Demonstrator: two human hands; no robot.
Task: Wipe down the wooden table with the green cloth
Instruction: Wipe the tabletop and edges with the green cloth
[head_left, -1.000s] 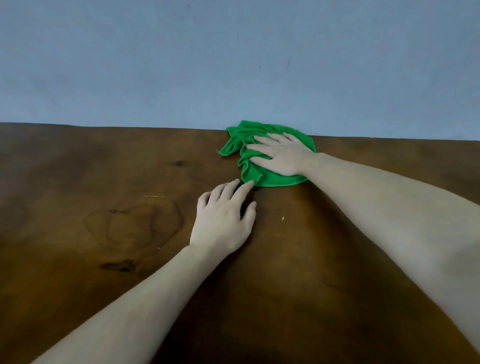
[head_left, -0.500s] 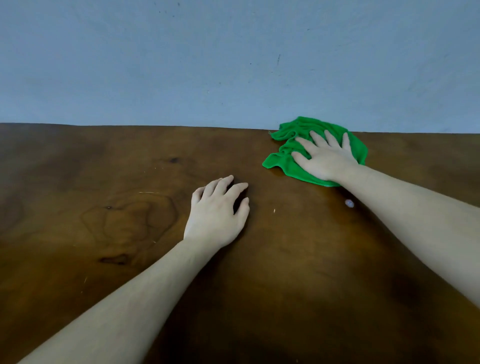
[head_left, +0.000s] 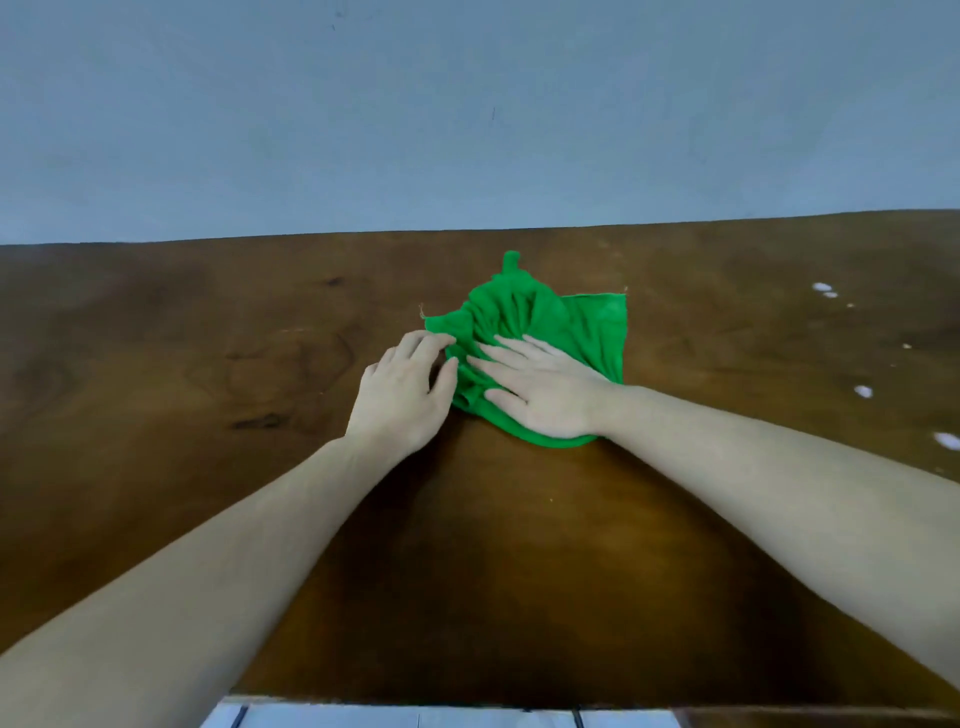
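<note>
A crumpled green cloth lies on the dark wooden table, a little right of centre. My right hand lies flat on the cloth's near part, fingers spread and pointing left. My left hand rests on the bare wood just left of the cloth, its fingertips and thumb touching the cloth's left edge. Part of the cloth is hidden under my right palm.
A plain blue-grey wall runs along the table's far edge. Several small white specks dot the wood at the right. The table's near edge shows at the bottom, with pale floor tiles below it.
My right hand slid the cloth right, then back left and nearer to me, so it now meets my left hand. The view has tilted down, showing the table's near edge.
</note>
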